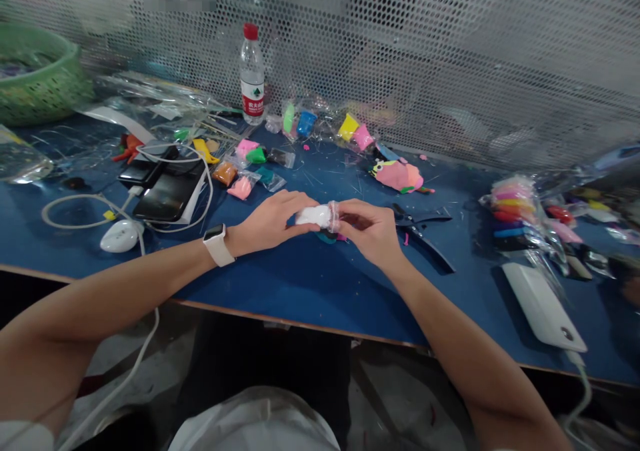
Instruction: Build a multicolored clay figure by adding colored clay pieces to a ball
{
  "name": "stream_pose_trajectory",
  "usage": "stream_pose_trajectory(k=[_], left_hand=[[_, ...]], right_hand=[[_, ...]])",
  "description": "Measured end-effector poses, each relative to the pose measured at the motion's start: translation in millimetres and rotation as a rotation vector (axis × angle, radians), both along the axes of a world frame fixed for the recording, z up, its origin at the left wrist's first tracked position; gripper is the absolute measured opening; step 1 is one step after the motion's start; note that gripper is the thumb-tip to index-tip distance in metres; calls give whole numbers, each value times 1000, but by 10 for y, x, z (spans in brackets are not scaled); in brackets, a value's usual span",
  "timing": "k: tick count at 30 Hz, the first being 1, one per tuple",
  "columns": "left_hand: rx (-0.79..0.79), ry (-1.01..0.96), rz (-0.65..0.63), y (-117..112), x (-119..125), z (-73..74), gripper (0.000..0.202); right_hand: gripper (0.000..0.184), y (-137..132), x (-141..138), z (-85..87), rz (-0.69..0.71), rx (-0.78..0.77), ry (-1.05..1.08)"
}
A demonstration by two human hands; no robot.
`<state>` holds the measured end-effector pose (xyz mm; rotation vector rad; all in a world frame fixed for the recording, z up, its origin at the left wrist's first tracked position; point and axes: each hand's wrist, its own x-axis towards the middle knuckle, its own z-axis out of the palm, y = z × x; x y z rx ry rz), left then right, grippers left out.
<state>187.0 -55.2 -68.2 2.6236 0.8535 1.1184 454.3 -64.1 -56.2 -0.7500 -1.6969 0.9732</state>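
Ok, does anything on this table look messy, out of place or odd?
Mostly clutter: small clay packets lie scattered across the blue table, with crumbs and thin strands around the pink clay figure. Both hands, left hand and right hand, hold a white clay packet. Nothing looks spilled or broken.

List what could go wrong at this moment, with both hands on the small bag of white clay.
1. Both hands, left hand and right hand, pinch the white clay bag; a hard pull might tear the thin plastic.
2. The black scissors lie just beside the right hand, so a sideways move could catch them.
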Motion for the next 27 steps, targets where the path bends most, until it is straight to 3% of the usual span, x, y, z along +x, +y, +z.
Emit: stream_pose_trajectory(k=[9,22,27], left_hand=[[-36,62,-33,0,8,14,44],[0,-39,-54,-41,58,-54,41],[-165,-139,-34,-105,39,54,46]], right_hand=[[22,-50,30,41,34,199,-150],[19,-81,44,89,16,416,-389],[14,-66,74,103,17,435,-393]])
